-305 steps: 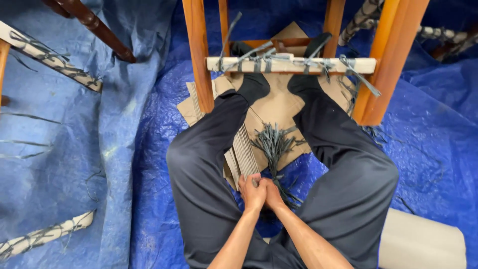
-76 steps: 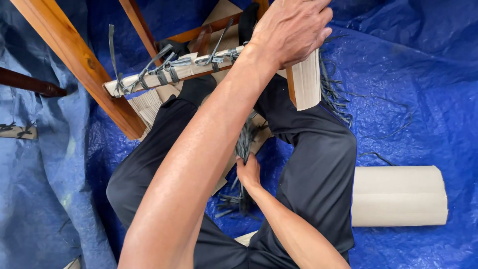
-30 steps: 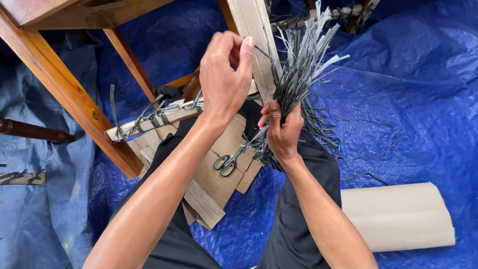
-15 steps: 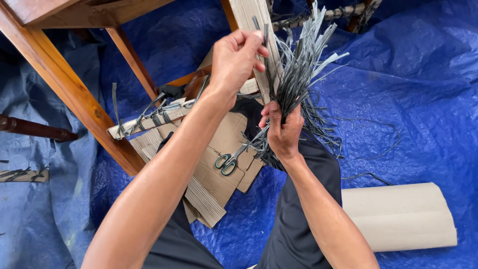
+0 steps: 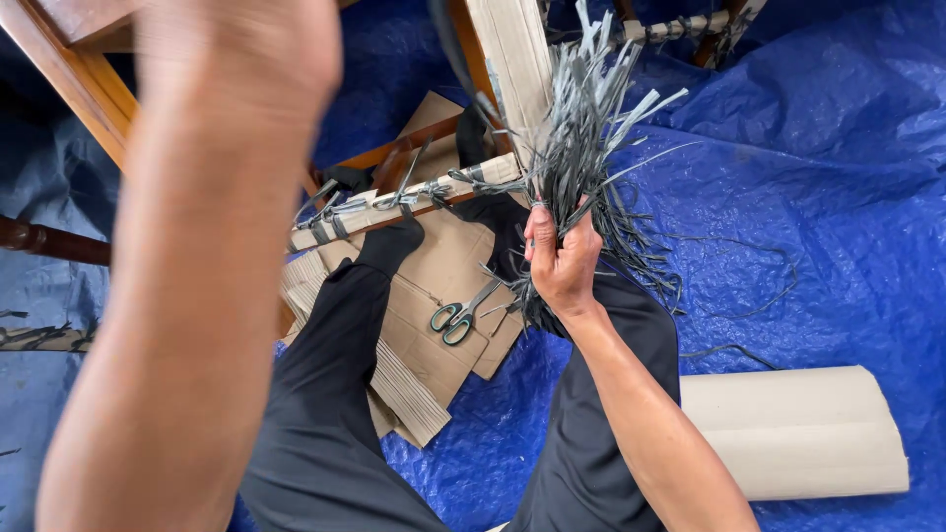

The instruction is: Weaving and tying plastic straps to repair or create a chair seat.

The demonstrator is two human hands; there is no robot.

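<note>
My right hand is closed around a bundle of grey flat strips, held upright over my lap so the strips fan out at the top. My left hand is raised close to the camera and blurred, and its forearm fills the left of the view. Its fingers cannot be made out. A thin dark strand runs from the bundle up to the top edge of the view. Green-handled scissors lie on cardboard sheets between my legs in dark trousers.
A wooden frame leg slants across the top left. A pale rail wrapped with grey strips crosses above my knees. A pale slat stands behind the bundle. A cardboard roll lies at the right on the blue tarp.
My left hand has lifted away from the bundle toward the camera and is now blurred. My right hand still grips the bundle, a little lower in view.
</note>
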